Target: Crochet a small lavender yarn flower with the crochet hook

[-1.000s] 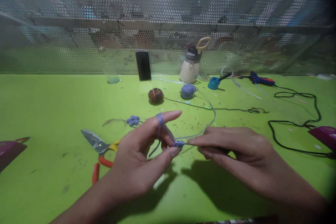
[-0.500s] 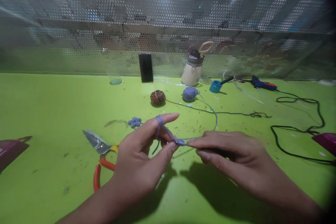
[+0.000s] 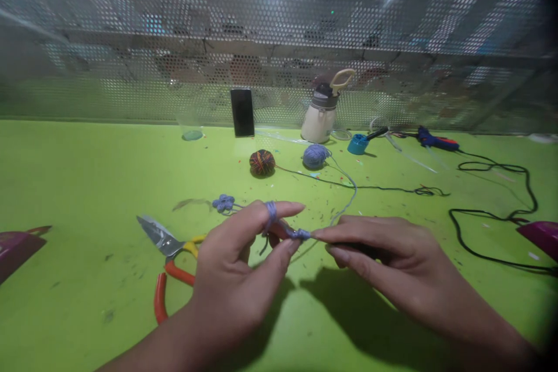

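our left hand (image 3: pixel 238 267) pinches stitches (image 3: pixel 301 234), our right hand (image 3: pixel 396 258) a tool (image 3: pixel 365 249); we judge the stitches soft, light, best held by their near edge.

Your small yarn piece (image 3: pixel 301 233) is lavender-blue, the same colour as the plain yarn ball (image 3: pixel 314 157) and the flower (image 3: pixel 224 203), while your second ball (image 3: pixel 262 163) mixes dark strands with orange and reddish ones. Your scissors (image 3: pixel 167 245) have orange-red and yellow handles, and your bright green table (image 3: pixel 87 186) carries dark specks.
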`<action>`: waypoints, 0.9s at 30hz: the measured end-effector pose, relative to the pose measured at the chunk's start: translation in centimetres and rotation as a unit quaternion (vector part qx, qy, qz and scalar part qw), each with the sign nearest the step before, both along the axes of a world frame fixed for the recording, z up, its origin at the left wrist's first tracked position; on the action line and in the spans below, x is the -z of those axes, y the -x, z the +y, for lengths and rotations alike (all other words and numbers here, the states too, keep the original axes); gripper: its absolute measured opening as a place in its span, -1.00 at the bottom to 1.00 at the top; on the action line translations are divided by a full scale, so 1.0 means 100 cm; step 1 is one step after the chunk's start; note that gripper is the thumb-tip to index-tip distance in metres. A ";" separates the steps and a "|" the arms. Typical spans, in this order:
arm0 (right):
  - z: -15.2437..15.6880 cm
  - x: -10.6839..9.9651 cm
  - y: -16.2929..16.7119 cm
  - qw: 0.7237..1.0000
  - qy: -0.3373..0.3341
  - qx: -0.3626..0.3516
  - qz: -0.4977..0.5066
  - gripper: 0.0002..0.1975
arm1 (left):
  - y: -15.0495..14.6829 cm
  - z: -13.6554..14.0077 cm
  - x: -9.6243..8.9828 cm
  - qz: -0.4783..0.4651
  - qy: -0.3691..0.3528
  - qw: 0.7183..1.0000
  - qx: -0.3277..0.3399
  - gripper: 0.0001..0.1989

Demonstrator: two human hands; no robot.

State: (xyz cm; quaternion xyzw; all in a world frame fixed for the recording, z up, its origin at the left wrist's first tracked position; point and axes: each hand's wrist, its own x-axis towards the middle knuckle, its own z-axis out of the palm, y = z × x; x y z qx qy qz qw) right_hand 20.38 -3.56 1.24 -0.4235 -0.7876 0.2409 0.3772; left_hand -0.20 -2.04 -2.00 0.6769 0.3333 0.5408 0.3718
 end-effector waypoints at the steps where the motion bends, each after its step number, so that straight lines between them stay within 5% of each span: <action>1: 0.000 0.000 0.000 1.000 -0.004 0.003 0.000 -0.72 | 0.000 0.000 -0.001 -0.007 0.011 1.000 -0.001 -0.57; 27: -0.007 0.017 0.006 0.977 -0.196 0.027 -0.085 -0.63 | -0.005 0.001 -0.003 -0.053 0.032 0.997 -0.045 -0.60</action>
